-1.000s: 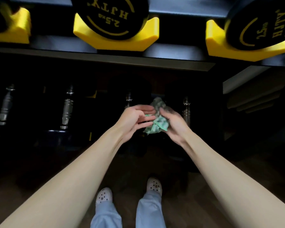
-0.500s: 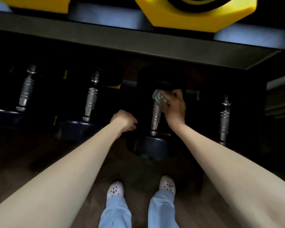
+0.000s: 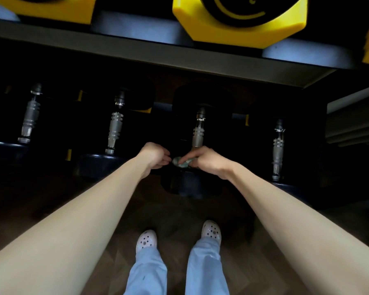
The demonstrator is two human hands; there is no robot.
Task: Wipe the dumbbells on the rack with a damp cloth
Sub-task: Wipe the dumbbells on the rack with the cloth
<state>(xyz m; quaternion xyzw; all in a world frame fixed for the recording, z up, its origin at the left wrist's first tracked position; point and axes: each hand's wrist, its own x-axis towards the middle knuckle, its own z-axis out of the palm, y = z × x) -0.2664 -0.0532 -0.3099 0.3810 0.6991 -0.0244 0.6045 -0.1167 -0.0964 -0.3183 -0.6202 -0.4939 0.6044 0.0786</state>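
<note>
Resting bunched in the right hand [image 3: 207, 161]: one green cloth [image 3: 182, 162], small and crumpled, gripped by curled fingers at the near end of a dumbbell [image 3: 198, 133], where the ribbed metal handle meets the dark front weight. This dumbbell is third from the left on the lower shelf.

Left hand [image 3: 155, 156]: fingers curled inward, tips just beside the cloth's left edge; whether they touch or pinch it cannot be told.

Other dumbbells, same shelf, handles pointing toward the viewer: far left one [image 3: 30, 118], second one [image 3: 115, 130], right one [image 3: 277, 145]. All sit in deep shadow.

Upper shelf [image 3: 158, 54]: grey front edge running across the top of the view, carrying a yellow cradle [image 3: 239, 28] with a black weight seated in it.

Below: dark wood floor [image 3: 179, 211], two pale perforated clogs [image 3: 146, 240], light blue trouser legs [image 3: 147, 271].
</note>
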